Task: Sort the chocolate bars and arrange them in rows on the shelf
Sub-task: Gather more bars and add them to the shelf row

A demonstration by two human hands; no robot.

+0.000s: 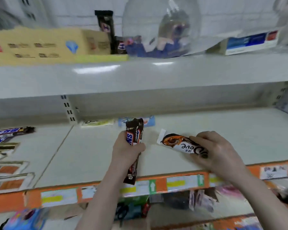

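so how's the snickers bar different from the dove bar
The Snickers bar is dark brown with a red-edged logo; the Dove bar is white with an orange-brown swirl. The Snickers points away from the person, nearly lengthwise; the Dove lies crosswise, tilted. The left hand holds the Snickers round its middle; the right hand holds the Dove at one end. Both are wrapped and held over the shelf.

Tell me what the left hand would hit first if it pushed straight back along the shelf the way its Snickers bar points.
Probably the blue-and-white packet lying at the back of the shelf: the Snickers bar gripped by the left hand points at it, with bare shelf between. Depth is hard to judge.
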